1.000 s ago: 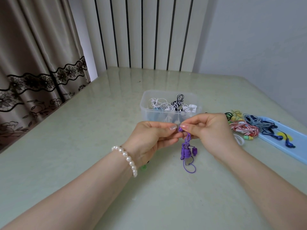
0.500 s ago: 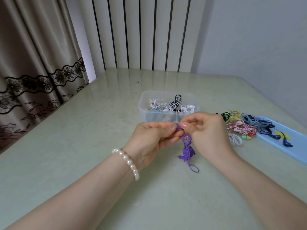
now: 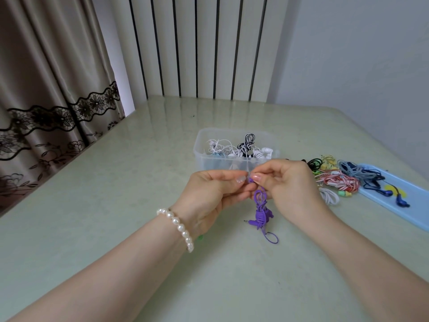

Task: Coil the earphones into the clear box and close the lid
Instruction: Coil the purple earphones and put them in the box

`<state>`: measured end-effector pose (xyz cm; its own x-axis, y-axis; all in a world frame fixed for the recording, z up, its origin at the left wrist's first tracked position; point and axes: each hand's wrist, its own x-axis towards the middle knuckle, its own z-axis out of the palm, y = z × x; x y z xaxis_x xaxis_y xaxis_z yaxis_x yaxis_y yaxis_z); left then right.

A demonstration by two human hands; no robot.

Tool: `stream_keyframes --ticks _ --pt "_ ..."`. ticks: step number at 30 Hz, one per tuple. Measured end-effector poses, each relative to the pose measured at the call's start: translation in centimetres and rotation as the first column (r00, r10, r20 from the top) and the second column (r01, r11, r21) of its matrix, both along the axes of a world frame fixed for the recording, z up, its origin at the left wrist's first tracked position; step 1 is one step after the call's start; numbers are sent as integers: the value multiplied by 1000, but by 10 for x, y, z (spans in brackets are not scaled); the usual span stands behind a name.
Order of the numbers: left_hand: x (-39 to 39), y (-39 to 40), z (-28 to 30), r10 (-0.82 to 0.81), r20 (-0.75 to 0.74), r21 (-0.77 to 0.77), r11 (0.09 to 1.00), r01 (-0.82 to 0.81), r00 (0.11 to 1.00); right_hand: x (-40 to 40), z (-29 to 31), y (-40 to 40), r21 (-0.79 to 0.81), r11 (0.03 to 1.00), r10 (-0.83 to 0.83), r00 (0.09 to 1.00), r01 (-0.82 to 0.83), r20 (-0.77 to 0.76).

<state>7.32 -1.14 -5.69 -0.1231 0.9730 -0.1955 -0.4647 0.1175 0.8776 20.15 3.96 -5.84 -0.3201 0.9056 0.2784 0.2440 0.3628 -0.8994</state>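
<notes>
Two hands are being held together near the middle of the frame, above a pale green table [image 3: 97, 205]. A coiled bundle of purple earphones [image 3: 261, 212] is being pinched at its top end between them: the left hand [image 3: 216, 196] is gripping it with thumb and forefinger curled in, and the right hand [image 3: 290, 189] is pinching the same end from the other side. The rest of the bundle is hanging down below the fingers — its plug is sticking out to the left and a loose loop is trailing at the bottom, close to the table top. A pearl bracelet [image 3: 178, 226] is being worn on the left wrist.

Just behind the hands, the clear box [image 3: 202, 154] is standing open on the table, with white and black earphones [image 3: 241, 147] already lying inside it. Toward the right of the frame, a pile of other earphones [image 3: 336, 180] — red-and-white, grey, yellow, black, white — is lying on the table, and beside it a light blue lid [image 3: 413, 205] is lying flat with dark blue earphones [image 3: 380, 187] partly resting on it. A brown curtain [image 3: 46, 101] is hanging at the upper left.
</notes>
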Motion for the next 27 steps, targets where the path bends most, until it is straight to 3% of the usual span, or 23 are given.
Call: stream_keyframes --ticks 5,18,25,27 --pt "3 -1 0 9 18 8 1000 -9 1000 -3 -2 -7 86 992 -95 995 96 -18" --pt "12 -4 1 53 40 51 997 -55 998 -6 -7 -7 118 971 -202 977 209 -65" --pt "15 -7 2 79 14 105 991 -80 997 -7 -10 -12 326 915 -239 970 239 -42" --pt "14 -7 3 75 32 108 991 -78 997 -6 -8 -10 301 926 -223 973 230 -60"
